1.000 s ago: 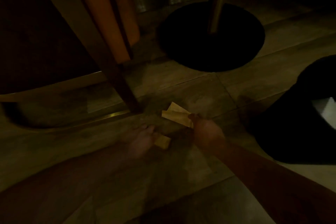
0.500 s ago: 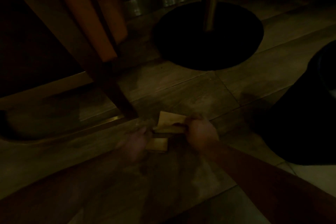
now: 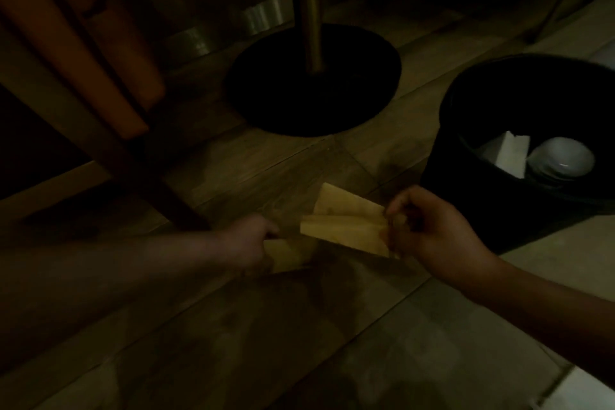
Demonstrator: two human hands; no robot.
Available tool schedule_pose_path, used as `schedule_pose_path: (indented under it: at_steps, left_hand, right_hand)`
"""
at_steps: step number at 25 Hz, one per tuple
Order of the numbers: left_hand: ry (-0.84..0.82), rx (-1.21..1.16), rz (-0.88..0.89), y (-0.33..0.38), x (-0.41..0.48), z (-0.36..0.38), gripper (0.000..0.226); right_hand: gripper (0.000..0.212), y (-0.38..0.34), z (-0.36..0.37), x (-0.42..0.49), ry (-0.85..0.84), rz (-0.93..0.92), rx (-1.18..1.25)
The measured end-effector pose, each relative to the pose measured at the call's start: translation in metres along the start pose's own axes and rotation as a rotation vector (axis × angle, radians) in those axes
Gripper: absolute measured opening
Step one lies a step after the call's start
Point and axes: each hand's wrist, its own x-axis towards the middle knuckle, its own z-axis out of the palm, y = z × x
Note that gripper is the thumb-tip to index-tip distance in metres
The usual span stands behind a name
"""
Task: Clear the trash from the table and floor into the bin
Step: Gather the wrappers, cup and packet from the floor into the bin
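Scraps: two, tan: small scrap, folded scrap.
Bin: one, black.
Left hand: your fingers curl round small scrap.
Right hand: your fingers pinch folded scrap, near bin.

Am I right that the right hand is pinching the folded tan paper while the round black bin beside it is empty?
Not quite: the head view shows the round black bin holds white trash; the right hand does pinch the folded tan paper.
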Motion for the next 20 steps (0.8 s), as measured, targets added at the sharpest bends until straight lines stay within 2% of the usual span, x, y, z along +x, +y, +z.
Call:
schedule_pose_path:
  at_steps: [2, 4, 6, 8, 10, 14, 17, 18, 20]
  left_hand:
    - [-0.032, -0.046, 0.020, 0.030, -0.007, -0.017, 0.029]
    - [-0.039, -0.167, 0.033, 0.056, -0.015, -0.022, 0.020]
    - [-0.073, -0.338, 0.052, 0.079, -0.023, -0.010, 0.027]
    - [-0.119, -0.491, 0.074, 0.089, -0.030, 0.009, 0.047]
    - [-0.263, -0.607, 0.124, 0.099, -0.034, 0.027, 0.059]
    - [-0.525, -0.824, 0.243, 0.122, -0.048, 0.041, 0.060]
    - [-0.686, -1.128, 0.212, 0.136, -0.051, 0.038, 0.068]
    - [-0.741, -1.211, 0.220, 0.141, -0.050, 0.038, 0.065]
    - [-0.775, -1.214, 0.233, 0.153, -0.045, 0.041, 0.055]
  right_hand:
    - [0.038, -0.006, -0.020, -0.007, 0.008, -0.021, -0.002]
    - [0.035, -0.005, -0.036, -0.013, -0.021, 0.000, -0.105]
    - [0.023, -0.001, -0.049, -0.021, -0.071, 0.032, -0.188]
    - [0.019, 0.005, -0.060, -0.030, -0.095, 0.015, -0.254]
    - [0.020, 0.009, -0.069, -0.038, -0.099, -0.019, -0.310]
    - [0.019, 0.010, -0.072, -0.049, -0.132, -0.025, -0.331]
    - [0.018, 0.011, -0.075, -0.051, -0.120, 0.014, -0.318]
    - [0.018, 0.010, -0.076, -0.054, -0.127, 0.022, -0.306]
    - [0.019, 0.006, -0.078, -0.063, -0.110, 0.010, -0.314]
